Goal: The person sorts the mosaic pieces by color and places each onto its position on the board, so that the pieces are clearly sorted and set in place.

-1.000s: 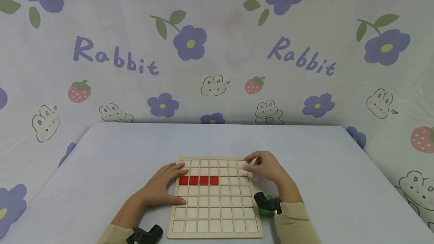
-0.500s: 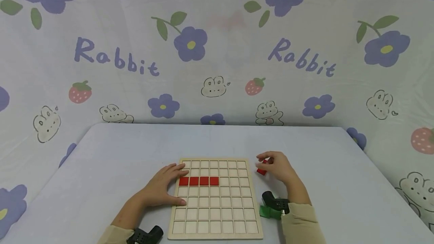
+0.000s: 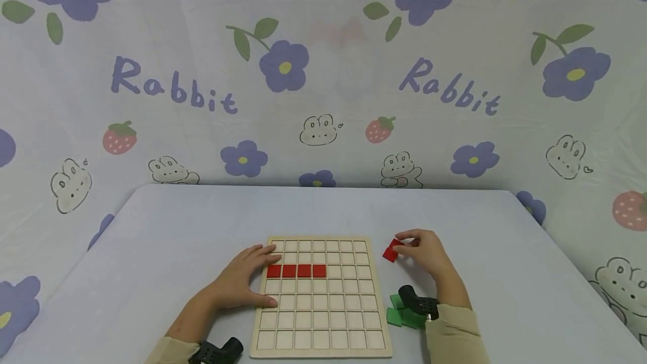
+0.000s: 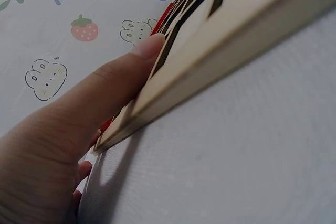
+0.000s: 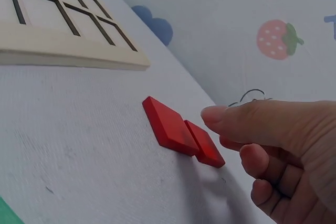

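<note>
A wooden grid board [image 3: 320, 353] lies on the table, with a row of several red tiles [image 3: 304, 271] in its third row from the far side. Spread along the board's left edge, my left hand [image 3: 241, 277] rests with its thumb on the frame, as the left wrist view also shows. Two loose red tiles [image 5: 170, 129] lie close together right of the board. My right hand [image 3: 427, 251] is at the farther one, thumb and forefinger slightly apart beside it. Whether the fingertips touch that tile I cannot tell. The other fingers are loosely bent.
Several green tiles [image 3: 395, 317] lie at the board's right edge, partly covered by the right wrist's camera [image 3: 417, 301]. The white table [image 3: 202, 212] reaches back to a patterned cloth [image 3: 323, 72].
My right hand has moved right, from the board's far right corner to the loose red tiles. Both red tiles and more of the green ones now show. The left hand stays put.
</note>
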{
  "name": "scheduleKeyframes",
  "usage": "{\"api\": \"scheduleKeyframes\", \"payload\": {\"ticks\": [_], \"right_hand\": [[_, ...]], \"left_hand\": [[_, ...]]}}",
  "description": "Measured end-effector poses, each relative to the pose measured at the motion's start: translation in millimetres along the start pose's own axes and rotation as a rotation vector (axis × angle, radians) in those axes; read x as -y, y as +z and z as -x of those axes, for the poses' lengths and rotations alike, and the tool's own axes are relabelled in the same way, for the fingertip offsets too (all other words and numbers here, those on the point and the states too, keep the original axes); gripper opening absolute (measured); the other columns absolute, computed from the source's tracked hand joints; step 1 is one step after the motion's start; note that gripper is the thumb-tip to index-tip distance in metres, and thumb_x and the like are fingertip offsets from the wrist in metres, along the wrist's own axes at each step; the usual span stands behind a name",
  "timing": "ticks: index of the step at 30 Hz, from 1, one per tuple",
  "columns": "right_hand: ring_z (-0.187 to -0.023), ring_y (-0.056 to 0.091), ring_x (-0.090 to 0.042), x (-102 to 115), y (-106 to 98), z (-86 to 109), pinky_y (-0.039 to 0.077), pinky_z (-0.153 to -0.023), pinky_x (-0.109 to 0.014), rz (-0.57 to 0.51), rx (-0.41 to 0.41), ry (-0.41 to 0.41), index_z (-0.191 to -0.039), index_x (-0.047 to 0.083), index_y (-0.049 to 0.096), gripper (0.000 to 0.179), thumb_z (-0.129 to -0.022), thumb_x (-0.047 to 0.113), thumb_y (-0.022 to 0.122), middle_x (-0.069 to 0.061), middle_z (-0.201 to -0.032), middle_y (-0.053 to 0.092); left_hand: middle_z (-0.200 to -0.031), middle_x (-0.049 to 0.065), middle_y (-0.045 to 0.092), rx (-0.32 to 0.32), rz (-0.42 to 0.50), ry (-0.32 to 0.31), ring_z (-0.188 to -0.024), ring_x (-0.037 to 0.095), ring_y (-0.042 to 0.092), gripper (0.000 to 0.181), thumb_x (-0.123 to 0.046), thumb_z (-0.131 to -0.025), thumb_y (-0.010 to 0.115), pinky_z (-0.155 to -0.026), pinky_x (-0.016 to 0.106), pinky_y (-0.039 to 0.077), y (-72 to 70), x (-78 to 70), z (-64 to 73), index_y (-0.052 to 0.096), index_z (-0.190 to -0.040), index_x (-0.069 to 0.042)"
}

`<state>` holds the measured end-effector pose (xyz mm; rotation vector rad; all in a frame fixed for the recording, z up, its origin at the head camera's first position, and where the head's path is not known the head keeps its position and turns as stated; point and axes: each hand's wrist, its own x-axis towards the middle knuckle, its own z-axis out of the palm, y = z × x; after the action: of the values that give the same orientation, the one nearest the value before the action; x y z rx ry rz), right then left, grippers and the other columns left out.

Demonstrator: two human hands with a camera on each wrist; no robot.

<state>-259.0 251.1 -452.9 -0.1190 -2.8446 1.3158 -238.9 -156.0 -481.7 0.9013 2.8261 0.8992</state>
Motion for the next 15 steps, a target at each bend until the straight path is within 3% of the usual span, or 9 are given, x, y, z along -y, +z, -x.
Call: {"api": "scheduleKeyframes", "payload": {"ticks": [15], "right_hand": [[-0.075, 0.048, -0.018, -7.9, 0.0, 2.2, 0.041, -0.057, -0.025, -0.004, -0.019, 0.032, -0.108, -0.001, 0.067, 0.031, -0.080, 0.011, 0.072, -0.014, -0.092, 0.062]], "left_hand": [[-0.149, 0.004, 0.036, -0.008, 0.016, 0.006, -0.140, 0.035, 0.023, 0.088, -0.057, -0.062, 0.078, -0.111, 0.059, 0.021, -0.5, -0.7, 0.6, 0.048, -0.136, -0.020]]}}
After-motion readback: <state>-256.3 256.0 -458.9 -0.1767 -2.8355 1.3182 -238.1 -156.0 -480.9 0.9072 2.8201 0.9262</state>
